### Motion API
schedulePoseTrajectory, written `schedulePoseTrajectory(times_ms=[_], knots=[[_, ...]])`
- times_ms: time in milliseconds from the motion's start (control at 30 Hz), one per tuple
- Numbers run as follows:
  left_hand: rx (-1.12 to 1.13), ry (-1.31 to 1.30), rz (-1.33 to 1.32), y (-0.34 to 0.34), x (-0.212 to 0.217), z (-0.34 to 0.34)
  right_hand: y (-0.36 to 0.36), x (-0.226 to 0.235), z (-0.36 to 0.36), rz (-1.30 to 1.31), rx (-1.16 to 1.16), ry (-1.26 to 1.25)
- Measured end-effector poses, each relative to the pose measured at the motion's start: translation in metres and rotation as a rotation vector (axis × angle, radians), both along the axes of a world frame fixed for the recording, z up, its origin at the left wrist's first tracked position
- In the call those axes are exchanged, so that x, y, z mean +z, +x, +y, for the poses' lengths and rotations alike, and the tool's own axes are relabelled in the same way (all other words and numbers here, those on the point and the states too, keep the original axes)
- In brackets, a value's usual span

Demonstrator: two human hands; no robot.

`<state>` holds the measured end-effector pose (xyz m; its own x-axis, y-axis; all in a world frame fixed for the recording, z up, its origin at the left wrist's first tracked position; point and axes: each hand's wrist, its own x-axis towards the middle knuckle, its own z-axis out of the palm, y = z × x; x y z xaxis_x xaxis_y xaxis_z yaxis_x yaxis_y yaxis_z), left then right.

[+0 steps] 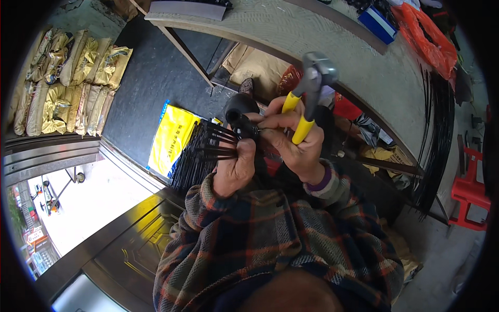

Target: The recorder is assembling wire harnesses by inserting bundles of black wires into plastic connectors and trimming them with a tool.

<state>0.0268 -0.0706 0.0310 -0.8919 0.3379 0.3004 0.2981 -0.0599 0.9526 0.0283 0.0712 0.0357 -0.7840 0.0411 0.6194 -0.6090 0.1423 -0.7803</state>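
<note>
In front of my chest, my left hand [236, 169] is closed around a bundle of thin black ribs [221, 140], which looks like an umbrella frame. The ribs fan out to the left from a round black hub [244, 127] with a hollow end. My right hand [296, 138] has yellow-handled pliers [304, 122] tucked in its grip, their metal head pointing up and away. Its thumb and forefinger pinch at the hub's right side. Whatever small piece lies between those fingertips is too small to make out.
A long worktable [291, 26] crosses the far side, with black rods [439, 140] hanging over its right end. A red stool [470, 190] stands at right. Wrapped bundles [67, 83] are stacked far left. A yellow bag [171, 138] lies beyond my left hand.
</note>
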Motion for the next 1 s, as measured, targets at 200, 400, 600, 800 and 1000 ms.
schedulePoseTrajectory(times_ms=[200, 400, 600, 800, 1000], knots=[[-0.1, 0.225, -0.238, -0.009, -0.006, -0.011, 0.017, 0.018, 0.064, 0.099, -0.166, 0.816], [-0.124, 0.24, -0.322, 0.004, -0.006, -0.005, 0.02, 0.03, 0.075, 0.141, -0.092, 1.259], [-0.072, 0.096, -0.332, 0.005, -0.005, -0.001, 0.013, 0.044, 0.078, 0.22, -0.295, 1.457], [-0.02, 0.12, -0.321, 0.007, -0.009, 0.004, 0.012, 0.051, 0.08, 0.296, -0.323, 1.496], [0.005, 0.04, -0.267, 0.008, 0.002, 0.007, 0.011, 0.067, 0.084, 0.385, -0.234, 1.675]])
